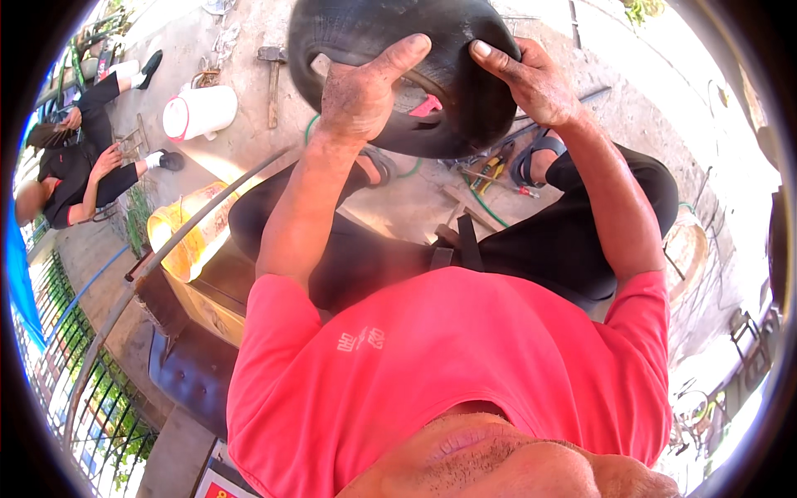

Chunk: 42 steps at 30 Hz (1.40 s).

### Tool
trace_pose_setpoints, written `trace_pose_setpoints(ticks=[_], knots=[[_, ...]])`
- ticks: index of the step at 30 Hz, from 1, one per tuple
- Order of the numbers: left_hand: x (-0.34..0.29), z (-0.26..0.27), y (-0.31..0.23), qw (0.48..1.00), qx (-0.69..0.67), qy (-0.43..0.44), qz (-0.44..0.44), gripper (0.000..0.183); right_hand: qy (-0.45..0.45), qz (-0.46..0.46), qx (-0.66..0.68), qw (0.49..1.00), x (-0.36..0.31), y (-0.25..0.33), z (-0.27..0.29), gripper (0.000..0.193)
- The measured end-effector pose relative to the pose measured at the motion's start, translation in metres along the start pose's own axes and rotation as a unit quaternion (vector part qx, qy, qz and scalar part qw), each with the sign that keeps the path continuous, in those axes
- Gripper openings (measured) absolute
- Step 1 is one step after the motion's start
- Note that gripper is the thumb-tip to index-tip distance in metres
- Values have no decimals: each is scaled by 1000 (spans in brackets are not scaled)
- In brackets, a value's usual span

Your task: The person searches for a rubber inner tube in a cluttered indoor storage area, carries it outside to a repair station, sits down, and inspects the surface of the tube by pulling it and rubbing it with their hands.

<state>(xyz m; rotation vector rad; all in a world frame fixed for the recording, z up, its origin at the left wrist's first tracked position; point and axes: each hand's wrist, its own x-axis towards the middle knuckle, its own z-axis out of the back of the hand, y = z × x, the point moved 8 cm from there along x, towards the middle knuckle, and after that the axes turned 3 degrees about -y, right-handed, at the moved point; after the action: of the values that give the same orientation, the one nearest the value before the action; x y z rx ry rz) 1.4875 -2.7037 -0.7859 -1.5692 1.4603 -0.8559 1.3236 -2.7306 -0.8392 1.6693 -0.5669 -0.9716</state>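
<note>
A black rubber inner tube (398, 23), puffed up and glossy, is held up in front of me over my lap. My left hand (361, 90) grips its near left side, thumb lying across the rubber and fingers hidden behind it. On the right side my right hand (531, 81) clasps the tube in the same way, its thumb pressed on the surface. A small pinkish-red patch (426, 105) shows near the tube's opening; whether it is on the rubber or beyond it, I cannot tell.
Below the tube, yellow-handled pliers (496, 166) and other tools lie by my feet near a green hose (488, 209). A hammer (272, 87) and a white bucket (199, 113) are farther left. A yellow bucket (178, 241) stands beside my left knee. Another person (79, 170) sits at far left.
</note>
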Motion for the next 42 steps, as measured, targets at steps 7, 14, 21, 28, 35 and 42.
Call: trace_pose_setpoints(ticks=[7,14,21,28,35,42], knots=[[-2,7,-19,969,217,-85,-82,31,4,-47,11,999,6,-11,9,38],[-14,21,-49,656,684,-89,-307,41,57,4,-36,998,-5,1,-2,49],[7,13,-55,983,-101,-66,-140,38,-16,48,-34,998,11,-16,10,40],[-8,-6,-21,918,370,102,-95,21,5,52,173,984,13,-1,15,30],[-7,-10,-37,782,559,68,-268,34,-26,11,31,999,7,23,12,29],[5,39,-46,939,266,-202,-86,27,-51,51,-108,992,3,-14,12,35]])
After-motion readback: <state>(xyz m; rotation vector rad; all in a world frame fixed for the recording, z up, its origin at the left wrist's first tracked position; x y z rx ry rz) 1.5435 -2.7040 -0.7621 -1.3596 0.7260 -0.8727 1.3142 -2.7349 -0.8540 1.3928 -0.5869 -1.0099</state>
